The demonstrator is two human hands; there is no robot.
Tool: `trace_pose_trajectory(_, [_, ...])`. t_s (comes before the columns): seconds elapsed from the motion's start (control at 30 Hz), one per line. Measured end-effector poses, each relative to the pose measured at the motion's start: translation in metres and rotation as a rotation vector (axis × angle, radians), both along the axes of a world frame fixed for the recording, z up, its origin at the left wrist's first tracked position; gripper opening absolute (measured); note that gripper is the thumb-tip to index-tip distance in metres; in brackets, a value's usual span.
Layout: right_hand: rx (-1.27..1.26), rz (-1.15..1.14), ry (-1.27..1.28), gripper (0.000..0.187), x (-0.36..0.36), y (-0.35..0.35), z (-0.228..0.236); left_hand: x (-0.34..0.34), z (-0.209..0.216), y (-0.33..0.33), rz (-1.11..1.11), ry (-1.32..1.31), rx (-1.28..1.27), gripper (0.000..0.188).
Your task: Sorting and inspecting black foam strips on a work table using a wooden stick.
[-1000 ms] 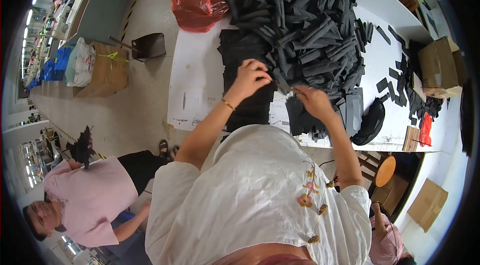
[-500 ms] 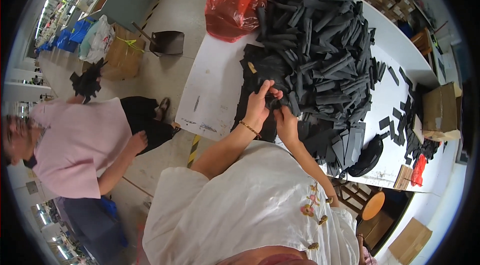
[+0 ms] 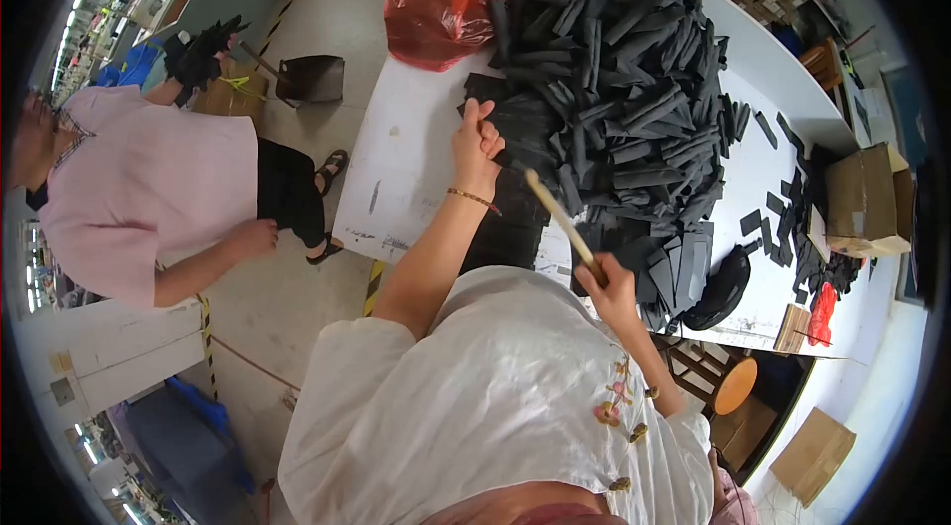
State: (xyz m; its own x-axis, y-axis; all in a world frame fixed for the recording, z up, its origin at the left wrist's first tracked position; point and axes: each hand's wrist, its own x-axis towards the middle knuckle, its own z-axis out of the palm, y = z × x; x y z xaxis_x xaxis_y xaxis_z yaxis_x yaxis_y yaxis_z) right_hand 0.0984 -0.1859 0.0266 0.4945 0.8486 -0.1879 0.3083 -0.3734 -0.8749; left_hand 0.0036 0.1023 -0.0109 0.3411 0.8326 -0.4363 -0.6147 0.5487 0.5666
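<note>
A slim, pale wooden stick (image 3: 565, 220) is in my right hand (image 3: 608, 287). The fingers wrap its lower end, and it slants up and to the left in front of my body. My left hand (image 3: 477, 147) rests over flat black pieces (image 3: 510, 198) near the left edge of the table. Its fingers are curled in, and whatever they might pinch is hidden. Close beyond both hands rises a large heap of curled black strips (image 3: 634, 99).
A red plastic bag (image 3: 446, 5) sits beyond my left hand on the white table (image 3: 381, 163). A black pouch (image 3: 721, 289) and a cardboard box (image 3: 867, 198) lie to the right. A person in pink (image 3: 149, 178), holding black pieces, stands left, near a dustpan (image 3: 310, 79).
My hands have come apart: the right drew back toward me with the wooden stick, the left shifted away and leftward. The person in pink has moved farther ahead along the left side.
</note>
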Motion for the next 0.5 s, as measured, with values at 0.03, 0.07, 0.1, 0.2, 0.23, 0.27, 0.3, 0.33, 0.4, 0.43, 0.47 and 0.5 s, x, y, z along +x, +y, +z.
trace_pose_trajectory(0.03, [0.156, -0.117, 0.007, 0.020, -0.005, 0.019, -0.004, 0.008, -0.003, -0.005, -0.014, -0.011, 0.002, 0.033])
trace_pose_trajectory(0.07, [0.190, -0.163, -0.015, 0.018, -0.006, 0.040, -0.007, 0.015, -0.005, -0.013, -0.011, 0.014, -0.045, 0.034])
trace_pose_trajectory(0.1, [0.222, -0.178, -0.020, 0.016, -0.009, 0.059, -0.010, 0.019, -0.006, -0.020, 0.012, 0.045, -0.079, 0.036])
trace_pose_trajectory(0.2, [0.432, -0.158, 0.206, 0.009, -0.011, 0.110, -0.013, 0.021, -0.004, -0.043, -0.055, 0.053, -0.113, 0.037])
trace_pose_trajectory(0.23, [0.443, -0.178, 0.233, 0.008, -0.006, 0.115, -0.012, 0.018, -0.002, -0.046, -0.128, 0.087, -0.163, 0.037])
trace_pose_trajectory(0.27, [0.407, -0.170, 0.205, 0.008, 0.001, 0.119, -0.011, 0.012, 0.000, -0.047, -0.189, 0.133, -0.055, 0.038])
trace_pose_trajectory(0.3, [0.324, -0.182, 0.136, 0.009, 0.010, 0.120, -0.010, 0.007, 0.002, -0.045, -0.214, 0.216, 0.031, 0.040])
trace_pose_trajectory(0.33, [0.352, -0.118, 0.206, 0.009, 0.017, 0.121, -0.010, 0.001, 0.005, -0.044, -0.388, 0.255, 0.318, 0.041])
trace_pose_trajectory(0.4, [0.469, -0.015, 0.141, 0.011, 0.029, 0.122, -0.011, -0.007, 0.011, -0.042, -0.829, 0.365, 0.816, 0.053])
trace_pose_trajectory(0.43, [0.473, -0.017, 0.135, 0.011, 0.033, 0.122, -0.011, -0.005, 0.014, -0.041, -0.865, 0.412, 1.190, 0.041])
trace_pose_trajectory(0.47, [0.439, 0.001, 0.050, 0.013, 0.037, 0.122, -0.011, -0.005, 0.017, -0.043, -1.047, 0.303, 0.917, 0.034])
trace_pose_trajectory(0.5, [0.403, 0.017, -0.030, 0.015, 0.039, 0.123, -0.009, -0.002, 0.021, -0.046, -1.253, 0.176, 0.618, 0.029])
